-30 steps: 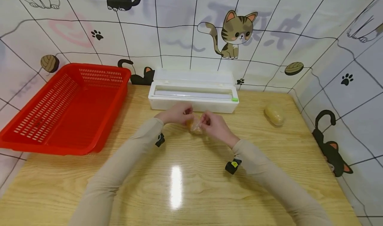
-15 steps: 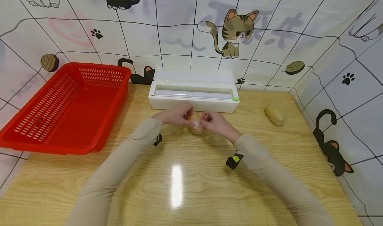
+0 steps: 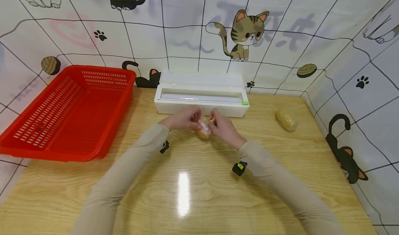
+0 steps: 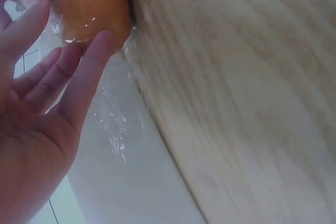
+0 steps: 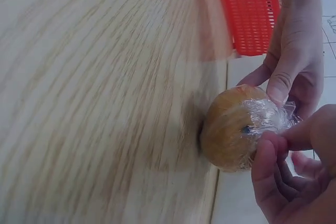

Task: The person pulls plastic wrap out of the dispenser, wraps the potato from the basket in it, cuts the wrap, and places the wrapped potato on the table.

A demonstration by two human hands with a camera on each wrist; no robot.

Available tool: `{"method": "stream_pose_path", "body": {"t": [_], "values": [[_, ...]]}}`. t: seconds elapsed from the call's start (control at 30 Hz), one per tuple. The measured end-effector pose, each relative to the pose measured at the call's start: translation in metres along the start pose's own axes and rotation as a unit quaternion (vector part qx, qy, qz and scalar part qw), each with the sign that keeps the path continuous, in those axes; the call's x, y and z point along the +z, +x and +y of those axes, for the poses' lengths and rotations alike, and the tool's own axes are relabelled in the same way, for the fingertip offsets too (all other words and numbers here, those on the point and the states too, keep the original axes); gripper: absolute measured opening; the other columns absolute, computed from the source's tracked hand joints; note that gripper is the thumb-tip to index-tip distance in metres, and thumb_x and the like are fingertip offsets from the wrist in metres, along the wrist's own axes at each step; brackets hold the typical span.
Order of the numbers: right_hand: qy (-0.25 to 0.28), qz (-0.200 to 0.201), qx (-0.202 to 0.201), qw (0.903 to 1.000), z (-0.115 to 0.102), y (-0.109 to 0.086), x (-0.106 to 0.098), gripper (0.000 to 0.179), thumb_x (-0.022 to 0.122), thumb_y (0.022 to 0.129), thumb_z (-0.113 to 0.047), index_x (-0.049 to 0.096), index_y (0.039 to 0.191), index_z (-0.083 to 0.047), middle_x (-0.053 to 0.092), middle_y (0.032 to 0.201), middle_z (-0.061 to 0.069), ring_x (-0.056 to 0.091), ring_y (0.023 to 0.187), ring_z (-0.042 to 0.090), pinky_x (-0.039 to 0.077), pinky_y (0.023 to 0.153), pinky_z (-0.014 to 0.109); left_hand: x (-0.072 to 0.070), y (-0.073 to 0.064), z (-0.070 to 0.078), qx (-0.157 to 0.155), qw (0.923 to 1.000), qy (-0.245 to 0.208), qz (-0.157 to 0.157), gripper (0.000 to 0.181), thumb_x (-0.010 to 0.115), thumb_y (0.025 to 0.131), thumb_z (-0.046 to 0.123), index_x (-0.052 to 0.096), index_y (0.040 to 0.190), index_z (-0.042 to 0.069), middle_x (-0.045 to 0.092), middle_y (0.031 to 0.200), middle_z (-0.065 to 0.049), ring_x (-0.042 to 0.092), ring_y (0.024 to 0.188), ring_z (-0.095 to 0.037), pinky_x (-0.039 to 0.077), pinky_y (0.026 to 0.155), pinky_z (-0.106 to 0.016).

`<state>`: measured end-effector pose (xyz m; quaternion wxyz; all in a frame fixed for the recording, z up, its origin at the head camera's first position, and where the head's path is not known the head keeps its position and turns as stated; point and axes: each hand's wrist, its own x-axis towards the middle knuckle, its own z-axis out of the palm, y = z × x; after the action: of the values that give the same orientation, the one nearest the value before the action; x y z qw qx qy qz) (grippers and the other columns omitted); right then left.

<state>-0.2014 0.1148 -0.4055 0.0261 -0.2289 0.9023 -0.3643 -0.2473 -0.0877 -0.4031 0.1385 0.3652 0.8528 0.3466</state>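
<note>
A round orange-coloured fruit (image 3: 204,134) sits low over the table, just in front of the white box, wrapped in cling film. My left hand (image 3: 187,118) holds it from the left; in the left wrist view its fingertips press against the fruit (image 4: 97,6), and loose clear film trails below. From the other side, my right hand (image 3: 225,128) pinches the crumpled cling film (image 5: 265,116) between thumb and forefinger. That bunched film covers the fruit's upper side in the right wrist view, while smooth film stretches over the rest.
Behind the hands stands the white cling film box (image 3: 199,109), its lid raised and a film roll (image 3: 201,98) inside. A red basket (image 3: 103,143) is at the left. At the right lies a yellow oval item (image 3: 286,118) in film. A patterned wall closes off the back.
The fruit has turned between the hands, bringing its bunched film upward. My right fingers have lifted and shifted slightly at the film; the left hand stays nearly in place.
</note>
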Motion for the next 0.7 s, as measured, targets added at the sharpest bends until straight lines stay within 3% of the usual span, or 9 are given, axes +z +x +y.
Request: {"method": "stream_pose_path", "body": {"t": [0.1, 0.23, 0.43, 0.6, 0.7], "values": [[-0.064, 0.019, -0.042, 0.9969, 0.0000, 0.0000, 0.0026, 0.014, 0.059, 0.091, 0.000, 0.048, 0.099, -0.005, 0.054, 0.074, 0.005, 0.051, 0.060, 0.018, 0.042, 0.050, 0.028, 0.0021, -0.0017, -0.0004, 0.001, 0.9998, -0.008, 0.016, 0.027, 0.076, 0.083, 0.013, 0.054, 0.095, 0.002, 0.055, 0.080, -0.006, 0.051, 0.076, -0.021, 0.044, 0.067, -0.029], [-0.147, 0.059, -0.097, 0.9825, 0.0009, -0.0016, 0.0058, 0.011, 0.060, 0.090, 0.002, 0.056, 0.095, -0.006, 0.050, 0.086, 0.007, 0.049, 0.066, 0.019, 0.044, 0.053, 0.030, 0.0048, -0.0033, 0.0008, -0.005, 0.9994, -0.016, 0.031, 0.022, 0.074, 0.084, 0.006, 0.056, 0.096, 0.002, 0.056, 0.079, -0.004, 0.053, 0.075, -0.018, 0.046, 0.068, -0.028], [-0.172, 0.105, -0.117, 0.9725, 0.0010, -0.0045, 0.0071, 0.005, 0.065, 0.088, 0.002, 0.065, 0.090, -0.003, 0.056, 0.085, 0.008, 0.055, 0.070, 0.021, 0.047, 0.058, 0.033, 0.0078, -0.0013, 0.0048, -0.028, 0.9988, 0.010, 0.040, 0.022, 0.075, 0.084, 0.008, 0.057, 0.095, 0.002, 0.054, 0.073, -0.003, 0.051, 0.070, -0.017, 0.043, 0.065, -0.028], [-0.208, 0.087, -0.110, 0.9680, -0.0032, -0.0069, 0.0074, 0.011, 0.062, 0.090, -0.003, 0.069, 0.097, 0.002, 0.061, 0.091, 0.013, 0.058, 0.082, 0.027, 0.051, 0.071, 0.037, 0.0091, 0.0003, 0.0074, -0.066, 0.9969, 0.010, 0.042, 0.025, 0.076, 0.084, 0.012, 0.056, 0.095, 0.002, 0.054, 0.075, -0.004, 0.050, 0.070, -0.017, 0.042, 0.065, -0.027], [-0.280, 0.050, -0.102, 0.9531, -0.0073, -0.0077, 0.0085, 0.025, 0.061, 0.092, -0.012, 0.066, 0.111, 0.004, 0.060, 0.095, 0.015, 0.056, 0.085, 0.028, 0.051, 0.072, 0.037, 0.0099, 0.0007, 0.0086, -0.084, 0.9955, 0.006, 0.044, 0.026, 0.077, 0.084, 0.012, 0.056, 0.094, 0.002, 0.055, 0.077, -0.005, 0.050, 0.071, -0.017, 0.042, 0.064, -0.026]]}}
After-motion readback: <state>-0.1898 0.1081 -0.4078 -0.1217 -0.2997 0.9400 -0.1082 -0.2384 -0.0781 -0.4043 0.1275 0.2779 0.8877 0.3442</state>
